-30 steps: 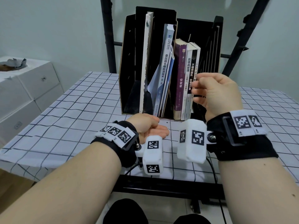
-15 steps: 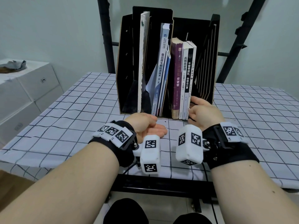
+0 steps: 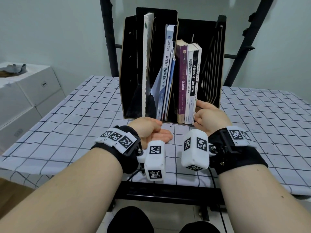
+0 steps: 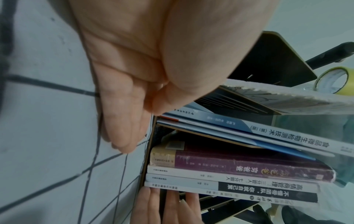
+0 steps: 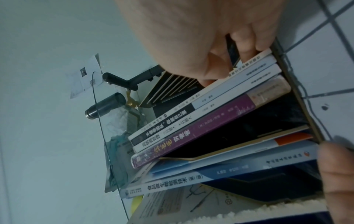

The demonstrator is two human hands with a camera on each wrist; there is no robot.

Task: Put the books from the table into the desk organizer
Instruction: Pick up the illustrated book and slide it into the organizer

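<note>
Black desk organizer (image 3: 131, 68) holds every book in view: purple book (image 3: 182, 81) and three slim white books (image 3: 193, 84) in its right slot, blue ones further left. Right hand (image 3: 210, 118) presses relaxed fingers against the outermost white book; left hand (image 3: 151, 130) rests open, empty, before the organizer. Task looks nearly finished.

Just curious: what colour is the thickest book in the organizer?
Dark purple: the thick book shows best in the head view.
</note>
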